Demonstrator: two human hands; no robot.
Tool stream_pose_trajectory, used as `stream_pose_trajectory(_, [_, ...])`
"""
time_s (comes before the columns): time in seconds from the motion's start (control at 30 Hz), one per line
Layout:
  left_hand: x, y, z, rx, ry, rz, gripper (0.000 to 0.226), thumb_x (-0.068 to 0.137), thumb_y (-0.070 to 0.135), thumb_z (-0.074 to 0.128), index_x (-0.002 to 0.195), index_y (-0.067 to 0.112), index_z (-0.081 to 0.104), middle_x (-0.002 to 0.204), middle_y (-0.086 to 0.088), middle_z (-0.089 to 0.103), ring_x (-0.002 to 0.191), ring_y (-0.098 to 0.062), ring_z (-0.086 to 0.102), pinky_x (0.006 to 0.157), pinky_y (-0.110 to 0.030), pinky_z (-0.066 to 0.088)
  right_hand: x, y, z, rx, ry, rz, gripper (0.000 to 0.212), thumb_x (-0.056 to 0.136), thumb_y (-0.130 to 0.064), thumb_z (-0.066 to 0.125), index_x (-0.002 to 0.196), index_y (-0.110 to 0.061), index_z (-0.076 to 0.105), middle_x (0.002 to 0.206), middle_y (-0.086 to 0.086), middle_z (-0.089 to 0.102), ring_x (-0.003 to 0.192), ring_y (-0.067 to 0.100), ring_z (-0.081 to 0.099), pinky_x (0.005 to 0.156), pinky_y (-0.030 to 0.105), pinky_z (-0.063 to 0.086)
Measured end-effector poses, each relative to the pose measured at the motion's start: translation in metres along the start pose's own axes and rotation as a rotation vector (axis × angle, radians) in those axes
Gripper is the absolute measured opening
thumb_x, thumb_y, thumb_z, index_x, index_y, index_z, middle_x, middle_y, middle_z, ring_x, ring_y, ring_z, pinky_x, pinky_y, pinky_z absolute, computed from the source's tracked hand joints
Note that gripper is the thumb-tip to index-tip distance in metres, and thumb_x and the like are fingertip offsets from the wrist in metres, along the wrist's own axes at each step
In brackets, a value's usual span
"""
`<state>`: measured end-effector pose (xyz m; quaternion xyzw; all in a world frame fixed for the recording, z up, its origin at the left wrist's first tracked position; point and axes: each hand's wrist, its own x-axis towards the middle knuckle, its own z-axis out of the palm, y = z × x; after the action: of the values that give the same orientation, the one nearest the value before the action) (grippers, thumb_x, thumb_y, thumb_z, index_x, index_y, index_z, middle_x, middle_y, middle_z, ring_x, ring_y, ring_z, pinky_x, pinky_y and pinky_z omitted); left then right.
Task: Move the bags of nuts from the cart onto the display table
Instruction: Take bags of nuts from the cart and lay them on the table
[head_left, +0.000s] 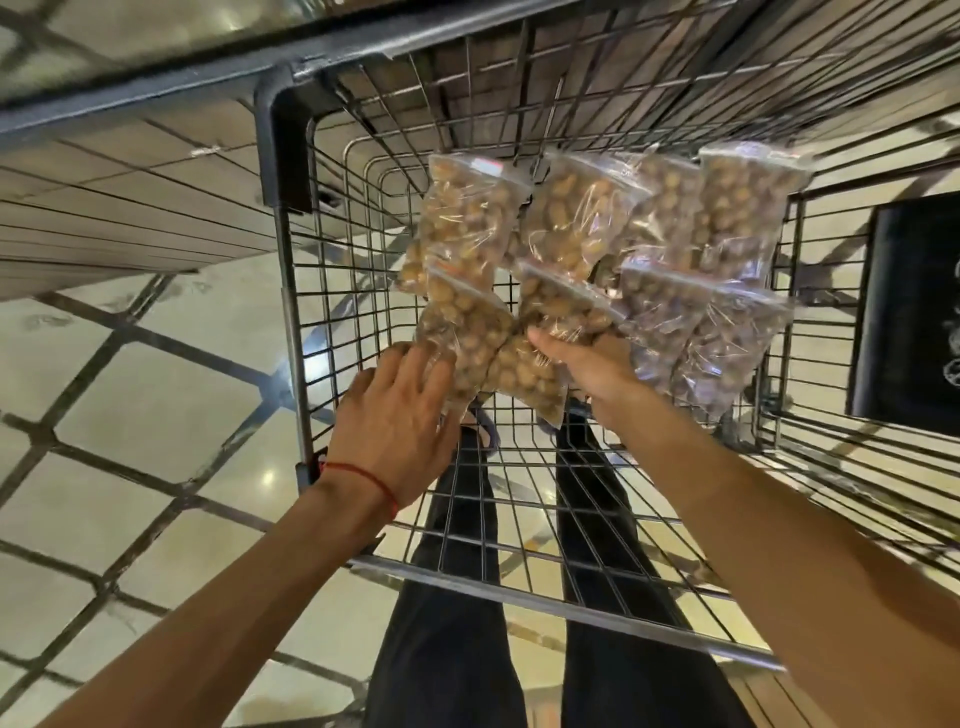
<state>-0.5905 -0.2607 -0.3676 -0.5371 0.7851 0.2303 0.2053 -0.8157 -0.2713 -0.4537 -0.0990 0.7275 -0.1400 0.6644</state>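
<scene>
- Clear plastic zip bags of tan and brown nuts (727, 234) lie clustered on the wire floor of a grey metal mesh cart (519, 577), from the centre to the upper right of the frame.
- The right hand (587, 364) grips one central bag (563, 309), thumb on top; its fingers are hidden beneath.
- The left hand (400, 415), wearing a red string bracelet (363, 475), has its fingers (415, 366) spread, tips touching the lower-left bag (467, 327).
- Dark trousers (452, 623) show through the mesh at the bottom.
- A cream tiled floor (156, 395) fills the left, with a brown slatted wooden panel (130, 208) at the upper left.
</scene>
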Motion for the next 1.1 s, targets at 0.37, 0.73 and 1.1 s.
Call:
stream_pose_trajectory(0.37, [0.055, 0.009, 0.025, -0.621, -0.069, -0.458, 0.082, 0.096, 0.048, 0.062, 0.157, 0.01, 0.022, 0.156, -0.013, 0.036, 0.144, -0.029, 0.035, 0.119, -0.039, 0.032, -0.015, 0.012, -0.036, 0.042, -0.024, -0.174, 0.063, 0.077, -0.035, 0.093, 0.131, -0.023, 0.061, 0.122, -0.002, 0.078, 0.116, 0.019, 0.074, 0.11, 0.053, 0.054])
stream_pose_trajectory(0.73, [0.085, 0.008, 0.062, -0.727, -0.083, -0.704, 0.092, 0.055, 0.062, 0.089, 0.13, 0.019, 0.055, 0.124, -0.008, 0.06, 0.117, -0.029, 0.059, 0.099, -0.049, 0.055, -0.022, 0.014, -0.076, -0.043, -0.19, -0.135, 0.072, 0.075, -0.045, 0.09, 0.137, -0.021, 0.06, 0.116, 0.003, 0.081, 0.107, 0.027, 0.078, 0.109, 0.057, 0.053])
stream_pose_trajectory(1.1, [0.055, 0.013, 0.063, -1.009, -0.056, -0.658, 0.054, 0.08, 0.037, 0.085, 0.121, 0.023, 0.052, 0.113, 0.0, 0.069, 0.106, -0.027, 0.065, 0.094, -0.043, 0.056, -0.026, 0.017, -0.084, 0.182, -0.243, -0.018, 0.077, 0.07, -0.031, 0.088, 0.137, -0.002, 0.062, 0.126, 0.02, 0.076, 0.108, 0.038, 0.077, 0.095, 0.052, 0.062])
